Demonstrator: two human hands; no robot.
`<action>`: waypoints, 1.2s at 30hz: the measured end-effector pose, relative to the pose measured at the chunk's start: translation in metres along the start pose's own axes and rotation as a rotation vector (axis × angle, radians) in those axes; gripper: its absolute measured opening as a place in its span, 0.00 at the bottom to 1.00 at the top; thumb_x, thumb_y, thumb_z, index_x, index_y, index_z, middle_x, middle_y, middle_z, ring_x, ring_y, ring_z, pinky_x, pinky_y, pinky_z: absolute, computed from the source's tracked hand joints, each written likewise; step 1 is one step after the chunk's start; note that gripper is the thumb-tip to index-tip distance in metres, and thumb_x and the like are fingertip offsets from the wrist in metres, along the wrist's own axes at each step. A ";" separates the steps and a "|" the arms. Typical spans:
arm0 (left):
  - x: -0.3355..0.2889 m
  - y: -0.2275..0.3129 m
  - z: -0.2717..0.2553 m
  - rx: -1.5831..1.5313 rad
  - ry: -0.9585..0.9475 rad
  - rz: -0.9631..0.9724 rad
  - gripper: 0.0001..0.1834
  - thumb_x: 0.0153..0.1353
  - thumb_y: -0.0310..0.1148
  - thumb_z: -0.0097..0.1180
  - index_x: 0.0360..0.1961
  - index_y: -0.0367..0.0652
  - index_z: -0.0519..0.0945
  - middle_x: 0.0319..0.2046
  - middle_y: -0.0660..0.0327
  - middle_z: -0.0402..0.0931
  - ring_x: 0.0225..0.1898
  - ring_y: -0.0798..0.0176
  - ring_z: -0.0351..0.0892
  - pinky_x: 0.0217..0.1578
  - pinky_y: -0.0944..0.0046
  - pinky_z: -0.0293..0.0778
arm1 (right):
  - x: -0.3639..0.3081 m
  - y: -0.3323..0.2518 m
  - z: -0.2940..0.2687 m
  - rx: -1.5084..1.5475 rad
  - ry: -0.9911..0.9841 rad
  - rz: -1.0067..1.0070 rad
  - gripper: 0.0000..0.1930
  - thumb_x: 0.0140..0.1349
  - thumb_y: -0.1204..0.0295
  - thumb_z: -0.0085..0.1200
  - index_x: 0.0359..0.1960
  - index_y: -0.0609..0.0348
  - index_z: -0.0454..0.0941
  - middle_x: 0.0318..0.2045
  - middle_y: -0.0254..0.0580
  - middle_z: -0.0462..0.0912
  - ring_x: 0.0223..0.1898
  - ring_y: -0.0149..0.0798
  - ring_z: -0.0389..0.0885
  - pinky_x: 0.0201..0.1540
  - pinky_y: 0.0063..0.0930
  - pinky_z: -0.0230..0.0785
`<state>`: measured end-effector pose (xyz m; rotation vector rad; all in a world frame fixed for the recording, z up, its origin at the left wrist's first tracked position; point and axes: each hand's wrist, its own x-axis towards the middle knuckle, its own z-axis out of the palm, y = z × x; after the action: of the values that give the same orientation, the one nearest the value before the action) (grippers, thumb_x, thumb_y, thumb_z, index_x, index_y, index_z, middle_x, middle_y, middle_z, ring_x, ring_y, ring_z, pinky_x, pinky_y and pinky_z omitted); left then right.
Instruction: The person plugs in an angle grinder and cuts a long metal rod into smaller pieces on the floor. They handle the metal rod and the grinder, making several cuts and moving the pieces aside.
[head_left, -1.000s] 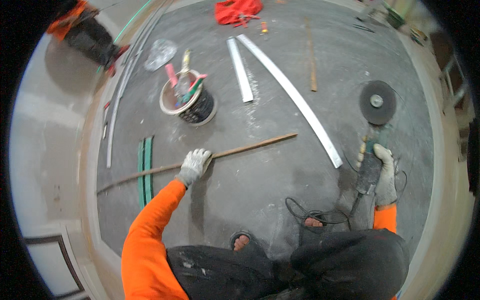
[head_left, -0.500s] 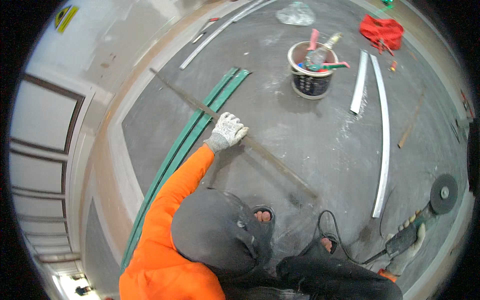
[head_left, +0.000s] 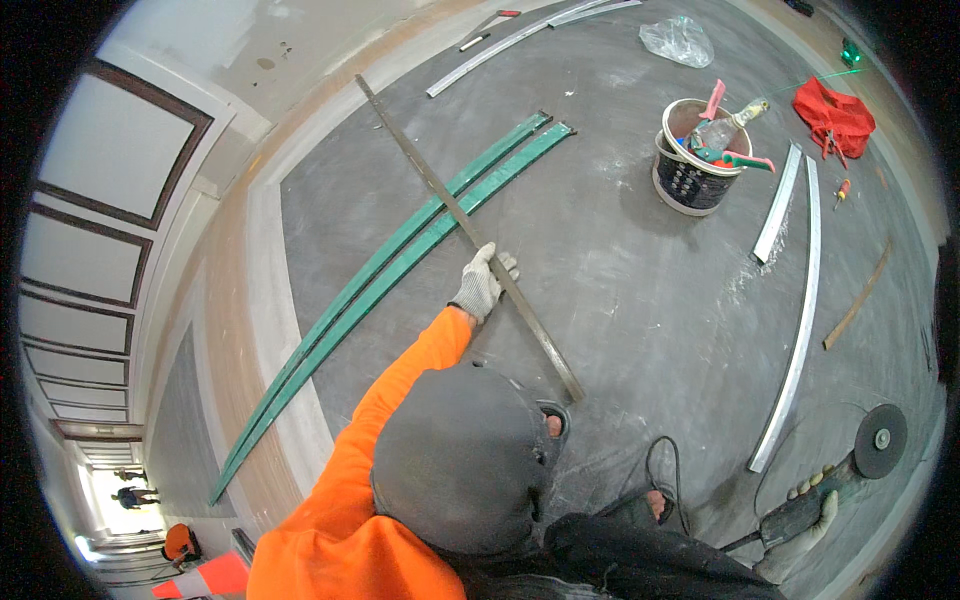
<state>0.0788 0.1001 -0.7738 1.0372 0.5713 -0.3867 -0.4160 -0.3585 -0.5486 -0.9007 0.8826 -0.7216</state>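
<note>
The person's left hand point(head_left: 482, 282) is closed around a long bar point(head_left: 545, 350), the thumb over one side and the fingers wrapped to the other. The right hand point(head_left: 810, 535), at the near right, grips the body of a grinder point(head_left: 790, 518), its fingertips showing along the far side. Both hands wear pale gloves.

Holding the bar well probably means a firm grip near its balance point, so neither end dips or swings. The grinder is best held with its disc point(head_left: 880, 441) pointing away from the legs, as it does here, and with the cord point(head_left: 742, 542) clear of the disc and the right foot point(head_left: 655, 505). No guard shows around the disc, so extra care seems wise.

The bar is thin, narrow and grey-brown, with a dull, worn look; its material is hard to tell. It slants from the far left to just beside the left foot, crossing above two green strips point(head_left: 425, 243); whether it touches them is unclear. The disc is round and dark with a pale hub.

Farther out on the grey floor point(head_left: 620, 300) stand a bucket point(head_left: 690, 187) of tools and, to its right, two white strips point(head_left: 805, 300) and a red bag point(head_left: 835, 108).
</note>
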 end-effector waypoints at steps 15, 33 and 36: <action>-0.052 0.153 0.063 -0.274 -0.519 0.147 0.17 0.80 0.35 0.43 0.58 0.32 0.75 0.46 0.47 0.84 0.47 0.49 0.86 0.52 0.50 0.84 | 0.013 0.008 -0.021 0.084 -0.152 -0.055 0.27 0.74 0.60 0.55 0.68 0.62 0.68 0.48 0.41 0.83 0.40 0.35 0.82 0.44 0.32 0.79; -0.089 0.171 0.083 -0.457 -0.476 0.071 0.23 0.82 0.42 0.40 0.63 0.32 0.69 0.36 0.57 0.76 0.34 0.60 0.77 0.37 0.58 0.78 | 0.017 0.007 -0.020 0.115 -0.174 -0.055 0.26 0.74 0.63 0.55 0.68 0.64 0.69 0.48 0.46 0.84 0.42 0.37 0.83 0.42 0.32 0.81; -0.092 0.161 0.096 -0.280 -0.453 0.177 0.19 0.81 0.40 0.40 0.57 0.35 0.73 0.41 0.54 0.79 0.39 0.56 0.82 0.41 0.55 0.81 | 0.018 0.007 -0.023 0.113 -0.215 -0.066 0.26 0.75 0.63 0.55 0.69 0.64 0.68 0.49 0.46 0.84 0.43 0.37 0.84 0.42 0.32 0.81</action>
<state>0.1194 0.0930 -0.5693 0.6925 0.1193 -0.3580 -0.4270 -0.3786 -0.5681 -0.8912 0.6183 -0.7096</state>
